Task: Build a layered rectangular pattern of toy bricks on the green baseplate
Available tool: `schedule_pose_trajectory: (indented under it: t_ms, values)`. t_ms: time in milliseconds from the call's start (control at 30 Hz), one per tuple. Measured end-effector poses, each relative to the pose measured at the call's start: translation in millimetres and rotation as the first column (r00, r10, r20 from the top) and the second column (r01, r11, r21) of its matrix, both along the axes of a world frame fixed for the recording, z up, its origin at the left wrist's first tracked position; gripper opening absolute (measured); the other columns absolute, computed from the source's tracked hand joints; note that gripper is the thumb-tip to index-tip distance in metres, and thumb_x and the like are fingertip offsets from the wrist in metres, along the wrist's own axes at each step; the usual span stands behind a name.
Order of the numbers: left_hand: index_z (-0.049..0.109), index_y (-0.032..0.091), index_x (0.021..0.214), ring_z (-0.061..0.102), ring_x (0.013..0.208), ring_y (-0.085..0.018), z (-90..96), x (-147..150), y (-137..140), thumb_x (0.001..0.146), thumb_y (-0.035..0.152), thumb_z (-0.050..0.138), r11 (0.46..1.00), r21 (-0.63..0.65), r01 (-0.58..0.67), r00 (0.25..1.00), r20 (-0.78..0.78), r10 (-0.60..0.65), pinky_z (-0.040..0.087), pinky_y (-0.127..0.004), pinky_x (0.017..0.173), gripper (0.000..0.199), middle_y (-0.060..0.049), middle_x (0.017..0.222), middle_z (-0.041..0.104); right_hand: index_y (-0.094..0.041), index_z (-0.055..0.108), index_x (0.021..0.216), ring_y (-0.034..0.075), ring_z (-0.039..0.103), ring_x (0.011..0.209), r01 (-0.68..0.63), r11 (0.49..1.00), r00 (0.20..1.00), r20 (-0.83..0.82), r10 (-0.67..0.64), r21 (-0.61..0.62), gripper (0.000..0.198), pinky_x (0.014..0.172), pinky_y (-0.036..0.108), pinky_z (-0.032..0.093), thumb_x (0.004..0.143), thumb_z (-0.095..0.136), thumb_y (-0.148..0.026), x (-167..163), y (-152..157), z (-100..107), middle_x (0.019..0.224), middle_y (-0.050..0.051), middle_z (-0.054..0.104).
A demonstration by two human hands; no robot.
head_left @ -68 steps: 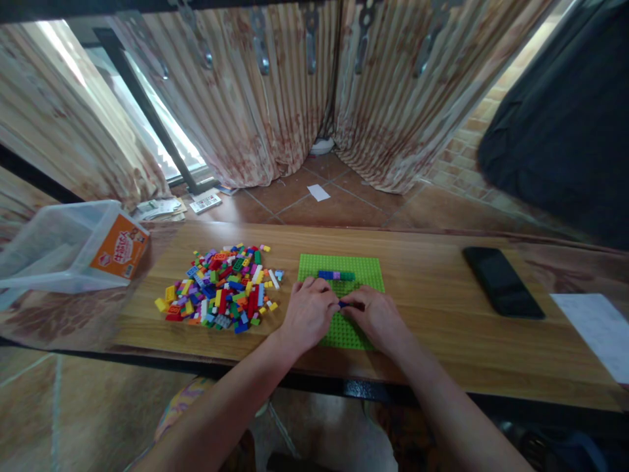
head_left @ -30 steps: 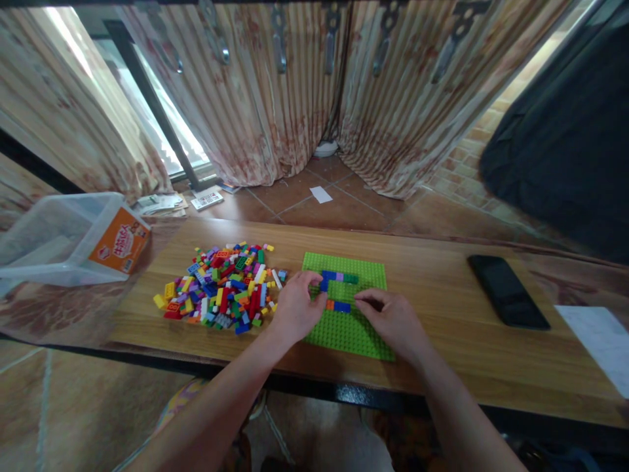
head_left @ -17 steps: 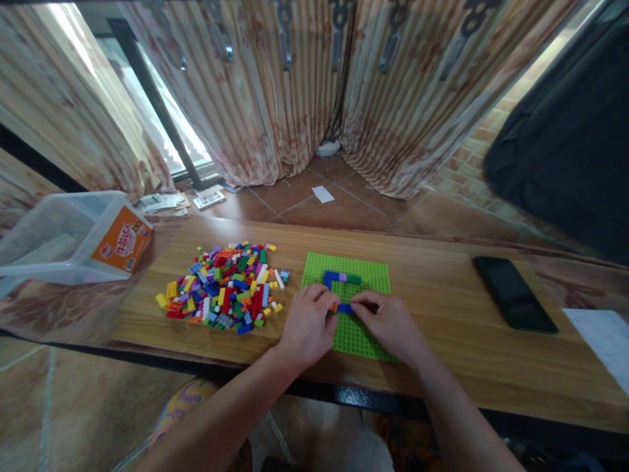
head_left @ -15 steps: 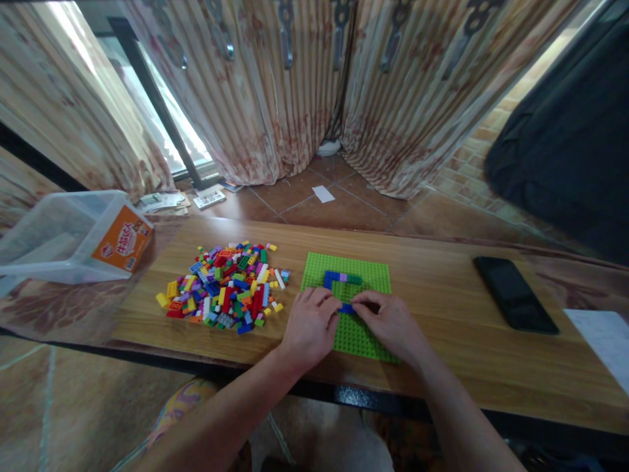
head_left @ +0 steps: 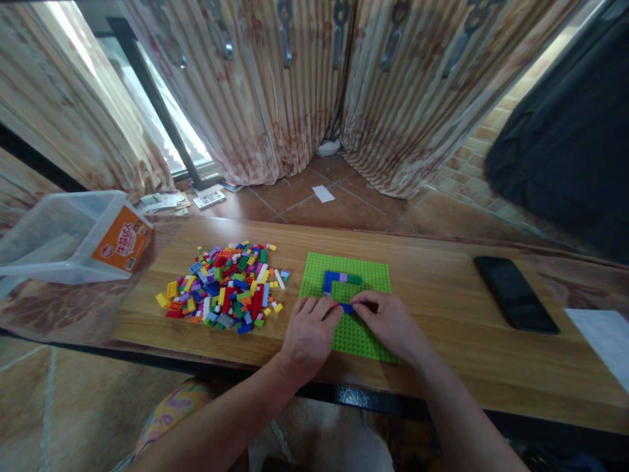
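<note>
A green studded baseplate (head_left: 363,341) lies on the table in front of me. On its upper part, blue bricks (head_left: 327,280), a purple brick (head_left: 343,278) and a dark green brick (head_left: 354,279) form a corner shape. My right hand (head_left: 388,320) pinches the right end of a blue brick (head_left: 347,308) low over the plate's middle. Close to that brick's left end, my left hand (head_left: 312,333) has its fingers curled together over the plate. A tiny orange piece (head_left: 337,304) shows at its fingertips; whatever else they hold is hidden.
Left of the plate spreads a heap of mixed loose bricks (head_left: 226,285). A clear plastic box (head_left: 63,229) with an orange label stands beyond the table's left end. On the right lie a black phone (head_left: 515,294) and a white paper sheet (head_left: 602,341).
My left hand has shifted slightly down, uncovering more of the corner shape and showing the orange piece at its fingertips. My right hand stays almost still on the blue brick.
</note>
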State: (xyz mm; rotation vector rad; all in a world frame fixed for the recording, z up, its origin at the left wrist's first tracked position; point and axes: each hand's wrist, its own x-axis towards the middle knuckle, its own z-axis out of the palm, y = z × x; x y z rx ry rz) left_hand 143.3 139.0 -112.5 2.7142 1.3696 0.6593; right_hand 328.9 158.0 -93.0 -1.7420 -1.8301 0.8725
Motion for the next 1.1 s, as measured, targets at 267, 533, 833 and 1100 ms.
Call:
schedule_pose_trajectory:
  t_ms: [267, 533, 833, 1100]
  values:
    - [0.068, 0.020, 0.104, 0.058, 0.091, -0.021, 0.6, 8.9, -4.3, 0.095, 0.018, 0.048, 0.996, 0.047, -0.078, 0.994, -0.071, 0.081, 0.040, -0.045, 0.093, 0.022, -0.005, 0.106, 0.067, -0.022, 0.074, 0.082, 0.019, 0.068, 0.080, 0.018, 1.000, 1.000, -0.003, -0.018, -0.014, 0.019, 0.076, 0.031, 0.047, 0.082, 0.055, -0.024, -3.1, 0.8, 0.3, 0.085, 0.002, 0.076]
    - [0.067, 0.018, 0.101, 0.057, 0.092, -0.022, 2.8, 12.2, -4.0, 0.095, 0.017, 0.048, 0.996, 0.046, -0.082, 0.991, -0.104, 0.086, 0.038, -0.047, 0.098, 0.020, -0.005, 0.102, 0.066, -0.021, 0.075, 0.082, 0.020, 0.069, 0.083, 0.021, 1.000, 1.000, 0.000, -0.021, 0.006, 0.020, 0.079, 0.032, 0.048, 0.082, 0.055, -0.022, -4.3, 0.7, -1.1, 0.087, 0.003, 0.077]
    - [0.066, 0.018, 0.099, 0.058, 0.092, -0.021, -0.8, 16.8, -5.7, 0.091, 0.012, 0.051, 0.992, 0.050, -0.117, 0.990, -0.072, 0.121, 0.039, -0.047, 0.098, 0.018, -0.004, 0.101, 0.066, -0.023, 0.076, 0.081, 0.021, 0.069, 0.083, 0.014, 0.999, 0.998, -0.062, -0.012, 0.034, 0.021, 0.080, 0.035, 0.049, 0.081, 0.055, -0.024, -3.4, -2.3, -3.9, 0.086, 0.003, 0.077]
    - [0.068, 0.019, 0.096, 0.059, 0.090, -0.022, 4.4, 11.4, -0.1, 0.084, 0.010, 0.055, 0.995, -0.098, -0.036, 0.995, 0.087, 0.044, 0.046, -0.041, 0.085, 0.020, -0.006, 0.097, 0.067, -0.019, 0.075, 0.081, 0.021, 0.067, 0.074, 0.360, 0.932, 0.873, -0.367, -0.322, 0.038, 0.026, 0.073, 0.035, 0.051, 0.074, 0.064, -0.042, 15.3, 8.3, -12.3, 0.079, 0.005, 0.075]
